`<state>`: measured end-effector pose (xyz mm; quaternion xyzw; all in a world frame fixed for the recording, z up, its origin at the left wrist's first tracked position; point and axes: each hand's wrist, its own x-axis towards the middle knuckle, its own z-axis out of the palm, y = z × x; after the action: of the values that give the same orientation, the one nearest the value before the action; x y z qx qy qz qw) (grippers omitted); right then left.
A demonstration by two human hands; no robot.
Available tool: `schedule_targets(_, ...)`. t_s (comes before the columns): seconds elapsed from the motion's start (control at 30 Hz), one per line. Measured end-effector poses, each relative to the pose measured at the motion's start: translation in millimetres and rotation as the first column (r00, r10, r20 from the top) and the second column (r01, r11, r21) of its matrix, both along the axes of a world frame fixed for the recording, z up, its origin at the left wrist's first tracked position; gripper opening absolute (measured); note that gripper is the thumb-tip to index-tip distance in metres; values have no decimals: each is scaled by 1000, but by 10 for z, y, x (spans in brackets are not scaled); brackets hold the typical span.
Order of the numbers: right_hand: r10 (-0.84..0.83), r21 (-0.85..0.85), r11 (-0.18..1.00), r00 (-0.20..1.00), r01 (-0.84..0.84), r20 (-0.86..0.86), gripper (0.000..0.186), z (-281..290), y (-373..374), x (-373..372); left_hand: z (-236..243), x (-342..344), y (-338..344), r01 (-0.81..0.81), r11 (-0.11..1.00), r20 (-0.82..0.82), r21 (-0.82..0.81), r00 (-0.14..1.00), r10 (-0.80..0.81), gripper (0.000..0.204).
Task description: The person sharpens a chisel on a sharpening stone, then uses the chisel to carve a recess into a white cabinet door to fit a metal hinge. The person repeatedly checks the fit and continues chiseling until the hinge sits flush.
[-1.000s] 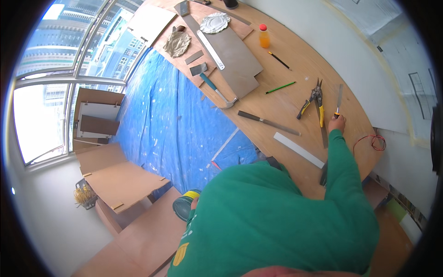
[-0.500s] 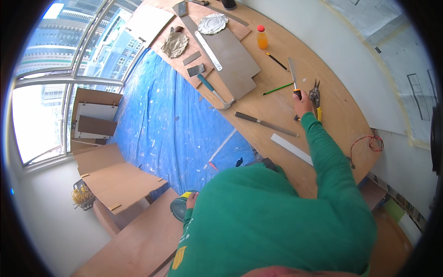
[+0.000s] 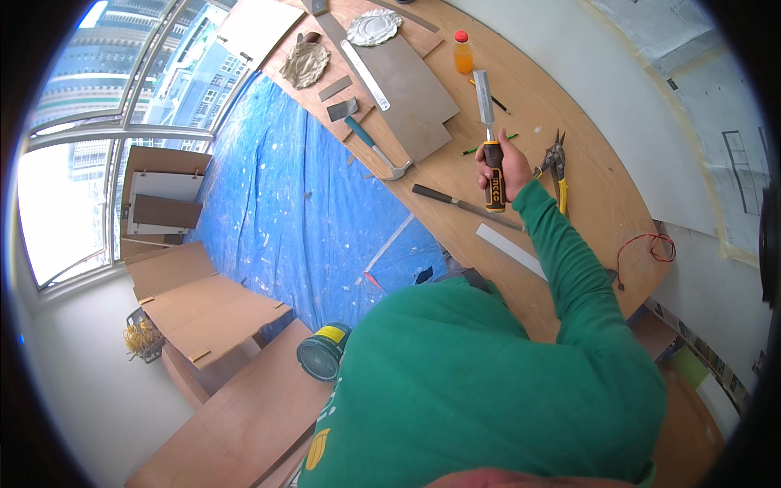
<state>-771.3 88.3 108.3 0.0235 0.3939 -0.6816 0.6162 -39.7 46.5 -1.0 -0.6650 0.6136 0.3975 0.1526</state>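
- Head view, far left: we see brown panels (image 3: 207, 305) grouped near the window (image 3: 67, 207), probably set aside to spare the bench.
- Next, a blue sheet (image 3: 297, 187) covers the floor along the bench; its pale specks suggest to us that it serves as protection.
- Beside the torso sits a dark green cylinder with a yellow band (image 3: 317, 360). The left hand is out of sight, so we cannot tell its grip or whether it touches anything.
- At the bench's near edge lies a claw hammer (image 3: 359, 131), its teal handle pointing away from the wearer; beyond it a steel ruler (image 3: 366, 75) rests on a grey panel (image 3: 419, 110), perhaps as a straight edge.
- A dark-handled file (image 3: 435, 194) lies near a white strip (image 3: 511, 250), both within easy reach, we judge.
- Centre right: the chisel (image 3: 494, 163) is raised above the bench (image 3: 606, 191), blade pointing away from the body. The right hand (image 3: 512, 169) is closed about its black-and-yellow handle, fingers curled round one side, thumb extended along the other. We take this hold, well below the blade, to spare the fingers the edge.
- Just right of the hand, snips (image 3: 556, 163) lie flat, jaws pointing away, their yellow grips nearer the wearer, presumably for ready pickup.
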Motion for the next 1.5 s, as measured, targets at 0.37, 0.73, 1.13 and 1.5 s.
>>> schedule_targets(0.37,-44,173,984,916,-28,398,43,-303,133,1197,-206,99,-73,29,1000,-131,-12,991,-30,47)
schedule_targets(0.73,302,260,938,907,-229,-294,29,-83,36,1166,-166,15,-113,39,999,33,14,999,-39,54)
schedule_targets(1.13,480,182,817,471,-548,-740,27,719,-246,1118,-469,304,228,-41,999,38,5,998,41,52)
schedule_targets(1.5,492,129,826,591,-548,-639,28,928,-706,1502,668,-321,-145,-304,951,-84,-50,950,299,38)
